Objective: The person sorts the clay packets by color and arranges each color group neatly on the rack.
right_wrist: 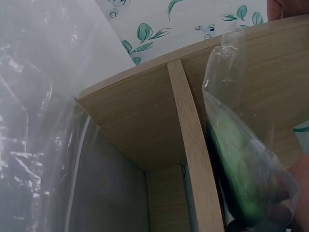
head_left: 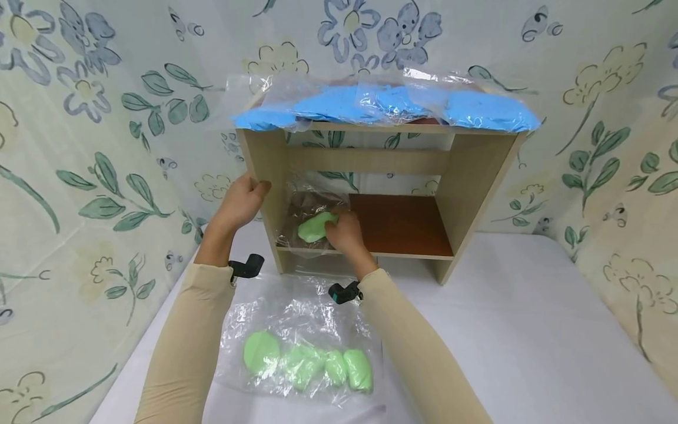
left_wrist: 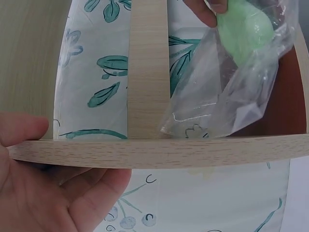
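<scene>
"What is held by the left hand (head_left: 242,200)?"

"The front edge of the left side panel (head_left: 267,154) of the unit (head_left: 479,182) is clasped by it. The thumb is laid against the inner face and the fingers are spread along the outer face, so that the panel is caught between them."

"And the right hand (head_left: 345,231)?"

"A clear bag (head_left: 315,228) is gripped by it at the right end of the green lump inside. The fingers are closed in on the plastic, though they are partly hidden by it in the right wrist view."

"Where is that bag kept?"

"It is held within the unit, at the left end of the lower shelf (head_left: 397,224), with loose plastic draped over the front edge. Whether the lump's weight is borne by the shelf or by the hand cannot be told."

"Are the two hands joined?"

"They are set apart, with the side panel and part of the bag between them."

"What else is seen?"

"A second bag (head_left: 307,362), in which several green lumps are contained, is laid flat on the counter (head_left: 529,306) before the unit. Blue-filled bags (head_left: 349,106) are lined along the top."
</scene>
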The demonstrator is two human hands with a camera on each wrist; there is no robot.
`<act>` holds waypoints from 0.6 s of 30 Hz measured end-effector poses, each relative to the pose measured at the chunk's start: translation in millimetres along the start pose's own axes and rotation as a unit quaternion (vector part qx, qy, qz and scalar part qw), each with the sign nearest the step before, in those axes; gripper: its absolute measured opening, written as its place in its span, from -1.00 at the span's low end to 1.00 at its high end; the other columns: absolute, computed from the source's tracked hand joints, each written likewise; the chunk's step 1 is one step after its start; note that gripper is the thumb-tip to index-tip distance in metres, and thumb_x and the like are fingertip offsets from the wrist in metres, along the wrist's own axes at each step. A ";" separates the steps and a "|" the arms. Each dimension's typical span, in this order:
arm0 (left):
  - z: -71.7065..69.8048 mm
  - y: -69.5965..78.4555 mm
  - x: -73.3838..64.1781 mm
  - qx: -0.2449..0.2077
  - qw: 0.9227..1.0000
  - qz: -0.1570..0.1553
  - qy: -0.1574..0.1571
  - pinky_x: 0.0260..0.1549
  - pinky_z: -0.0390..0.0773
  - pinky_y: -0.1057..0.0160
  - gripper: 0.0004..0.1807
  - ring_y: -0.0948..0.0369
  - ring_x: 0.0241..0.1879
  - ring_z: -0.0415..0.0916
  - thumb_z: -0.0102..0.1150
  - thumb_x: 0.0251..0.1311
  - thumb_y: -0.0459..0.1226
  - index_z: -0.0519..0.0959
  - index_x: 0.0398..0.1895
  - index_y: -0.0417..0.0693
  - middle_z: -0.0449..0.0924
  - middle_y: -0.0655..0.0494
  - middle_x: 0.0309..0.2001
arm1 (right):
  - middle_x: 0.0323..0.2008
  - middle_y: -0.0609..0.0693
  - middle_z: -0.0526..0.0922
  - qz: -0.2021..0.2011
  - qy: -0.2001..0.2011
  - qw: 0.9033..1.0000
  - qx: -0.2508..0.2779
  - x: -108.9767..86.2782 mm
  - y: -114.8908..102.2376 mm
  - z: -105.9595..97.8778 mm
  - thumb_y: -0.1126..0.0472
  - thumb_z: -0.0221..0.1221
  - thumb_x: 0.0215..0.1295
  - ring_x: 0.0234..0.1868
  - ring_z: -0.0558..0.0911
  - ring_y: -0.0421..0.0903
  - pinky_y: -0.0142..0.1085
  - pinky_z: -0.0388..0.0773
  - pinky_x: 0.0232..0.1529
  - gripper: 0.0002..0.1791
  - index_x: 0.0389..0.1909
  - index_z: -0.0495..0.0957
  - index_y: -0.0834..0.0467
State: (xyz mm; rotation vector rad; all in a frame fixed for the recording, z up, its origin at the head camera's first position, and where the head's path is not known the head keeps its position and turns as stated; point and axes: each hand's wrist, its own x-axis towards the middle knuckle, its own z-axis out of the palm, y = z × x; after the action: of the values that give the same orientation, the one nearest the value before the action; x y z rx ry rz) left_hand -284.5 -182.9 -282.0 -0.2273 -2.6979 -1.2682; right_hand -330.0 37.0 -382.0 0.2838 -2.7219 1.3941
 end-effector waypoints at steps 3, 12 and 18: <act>-1.1 0.4 1.0 -0.001 1.000 -0.002 0.002 0.30 0.39 -0.28 -0.38 -0.23 0.39 0.31 -0.31 0.50 -0.11 0.06 0.55 -0.11 0.23 -0.25 0.47 | 0.35 0.26 0.40 0.008 -0.011 0.998 -0.064 -2.5 -3.9 -2.2 0.17 0.05 0.39 0.37 0.35 0.25 0.10 0.40 0.32 -0.48 0.34 0.41 0.22; -6.3 0.3 -0.5 -0.002 1.000 -0.005 -0.001 0.29 0.38 -0.31 -0.37 -0.25 0.40 0.28 -0.32 0.49 -0.11 0.04 0.56 -0.11 0.22 -0.27 0.46 | 0.50 0.26 0.16 -0.164 0.058 0.970 -0.170 -7.7 -4.1 6.5 0.04 0.17 0.37 0.53 0.10 0.31 0.32 0.35 0.28 -0.35 0.42 0.28 0.14; -3.1 1.8 0.0 0.000 1.000 -0.014 -0.011 0.34 0.32 -0.30 -0.37 -0.21 0.43 0.24 -0.33 0.49 -0.11 0.04 0.56 -0.10 0.21 -0.25 0.47 | 0.49 0.27 0.17 -0.167 0.009 0.964 -0.207 3.9 -9.0 7.1 0.05 0.06 0.45 0.52 0.12 0.31 0.29 0.22 0.41 -0.36 0.46 0.20 0.20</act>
State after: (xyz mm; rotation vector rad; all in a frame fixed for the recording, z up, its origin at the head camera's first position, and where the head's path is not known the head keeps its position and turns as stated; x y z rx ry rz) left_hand -283.9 -184.2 -278.7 -0.2053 -2.7292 -1.2817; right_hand -331.9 25.5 -378.4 0.6535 -2.6977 0.7195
